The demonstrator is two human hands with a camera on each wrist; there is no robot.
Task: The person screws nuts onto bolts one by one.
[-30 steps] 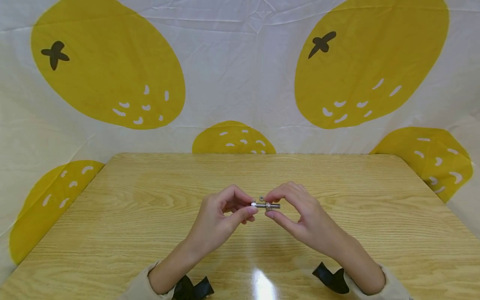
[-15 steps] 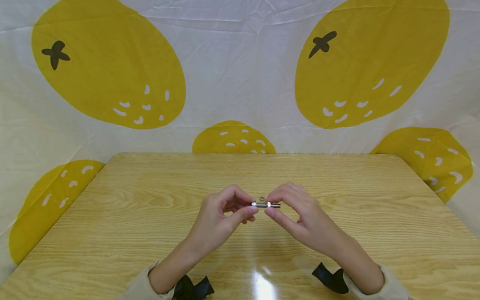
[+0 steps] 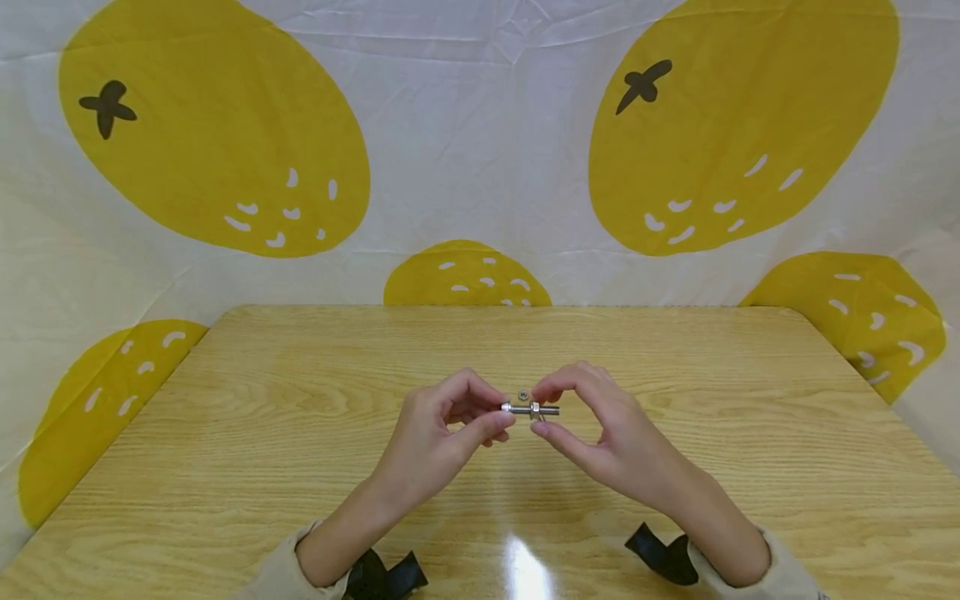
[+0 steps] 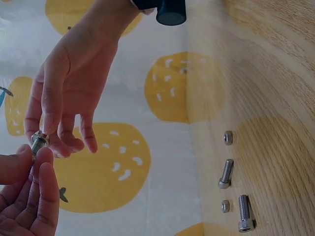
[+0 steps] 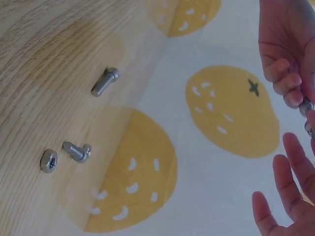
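Bolt [image 3: 522,410] in hand [image 3: 438,427], others [image 4: 244,211] wrist-view only

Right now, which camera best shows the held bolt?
Head view: the bolt lies side-on, shaft showing either side of the nut. Left wrist shows a threaded stretch; right wrist, only pieces at the edge.

Silver-grey bolt [image 3: 521,410] and nut [image 3: 536,409], yellowish-brown wood-grained table [image 3: 285,450], white cloth [image 3: 480,142] with yellow, white-flecked ovals [image 3: 217,125], beige sleeves [image 3: 279,573], black straps [image 3: 407,572]
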